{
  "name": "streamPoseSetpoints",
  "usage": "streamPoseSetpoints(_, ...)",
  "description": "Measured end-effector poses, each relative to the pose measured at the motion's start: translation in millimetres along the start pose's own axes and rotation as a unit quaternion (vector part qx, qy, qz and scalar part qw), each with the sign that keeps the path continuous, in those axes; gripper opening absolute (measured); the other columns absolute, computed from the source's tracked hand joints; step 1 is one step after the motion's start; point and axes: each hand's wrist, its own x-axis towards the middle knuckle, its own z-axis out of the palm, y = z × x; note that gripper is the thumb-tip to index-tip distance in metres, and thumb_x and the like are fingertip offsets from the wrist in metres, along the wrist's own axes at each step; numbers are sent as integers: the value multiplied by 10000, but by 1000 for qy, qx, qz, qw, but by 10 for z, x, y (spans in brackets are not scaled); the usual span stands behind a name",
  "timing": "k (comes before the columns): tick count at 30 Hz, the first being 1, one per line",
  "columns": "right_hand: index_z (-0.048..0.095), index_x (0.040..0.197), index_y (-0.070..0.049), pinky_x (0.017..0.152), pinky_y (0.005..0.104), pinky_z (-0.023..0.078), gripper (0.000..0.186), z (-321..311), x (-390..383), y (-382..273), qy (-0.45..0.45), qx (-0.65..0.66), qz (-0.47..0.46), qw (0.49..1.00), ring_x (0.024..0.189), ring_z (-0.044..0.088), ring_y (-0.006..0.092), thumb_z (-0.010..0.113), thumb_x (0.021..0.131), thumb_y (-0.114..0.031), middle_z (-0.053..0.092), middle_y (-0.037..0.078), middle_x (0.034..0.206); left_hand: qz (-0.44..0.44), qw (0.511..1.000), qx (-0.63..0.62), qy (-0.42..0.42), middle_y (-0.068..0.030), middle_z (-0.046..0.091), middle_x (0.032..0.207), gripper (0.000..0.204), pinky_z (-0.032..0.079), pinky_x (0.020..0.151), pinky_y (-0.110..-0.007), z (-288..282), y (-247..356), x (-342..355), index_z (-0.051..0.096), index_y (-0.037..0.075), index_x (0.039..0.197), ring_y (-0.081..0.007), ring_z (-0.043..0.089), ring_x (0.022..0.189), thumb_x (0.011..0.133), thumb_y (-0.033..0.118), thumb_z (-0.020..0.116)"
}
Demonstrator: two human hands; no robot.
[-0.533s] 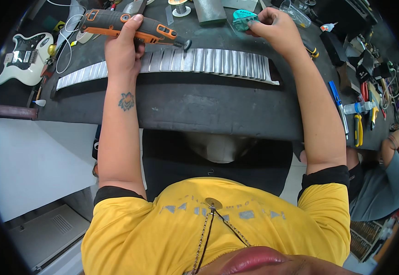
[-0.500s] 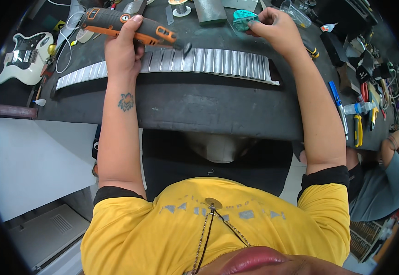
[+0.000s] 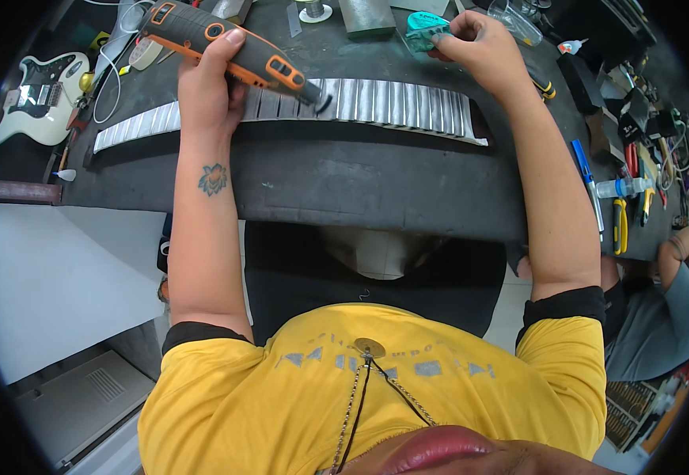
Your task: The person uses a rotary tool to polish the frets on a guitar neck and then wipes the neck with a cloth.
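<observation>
Now the left hand is closed around the orange rotary tool; the right hand pinches a teal container on the table.

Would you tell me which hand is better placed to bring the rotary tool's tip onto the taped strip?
Left. The left hand grips the orange and grey rotary tool, its tip over the taped strip. The right hand is busy at a small teal container.

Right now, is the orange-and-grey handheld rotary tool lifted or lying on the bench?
Lifted: left hand grips the orange-and-grey rotary tool, angled above the taped strip.
</observation>
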Motion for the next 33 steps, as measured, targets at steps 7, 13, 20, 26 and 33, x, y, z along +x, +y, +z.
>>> streamPoseSetpoints(7,622,957,3,790,255,567,228,3,16,37,-4,-6,3,1000,871,755,157,748,908,-181,735,99,910,-5,1000,-9,3,-6,621,775,284,316,385,-185,-14,21,-11,629,58,999,-47,471,474,906,310,723)
streamPoseSetpoints(13,623,961,-3,771,257,548,219,-26,35,76,-11,0,2,1000,855,739,142,742,903,-177,735,95,909,11,999,-9,-34,0,608,747,254,315,377,-191,-34,28,-29,615,73,975,-48,459,455,908,298,712)
streamPoseSetpoints(20,633,845,-7,621,295,486,232,42,-18,-118,49,-35,11,998,685,590,123,767,722,-151,643,53,750,6,1000,-19,-20,-15,623,750,225,314,375,-194,-69,4,-86,637,47,965,-54,463,454,907,254,706)
streamPoseSetpoints(26,630,861,-10,625,292,481,221,21,-12,-112,52,-61,13,997,689,578,116,760,735,-137,632,38,756,27,998,-48,-31,-29,633,763,213,316,372,-191,-61,-1,-91,650,27,969,-57,471,454,896,214,722)
streamPoseSetpoints(33,635,866,-2,628,294,485,226,15,-25,-130,47,-54,16,997,693,588,120,758,735,-140,642,48,760,24,998,-46,-23,-35,633,747,209,322,372,-193,-54,2,-92,651,21,952,-60,475,455,901,210,722)
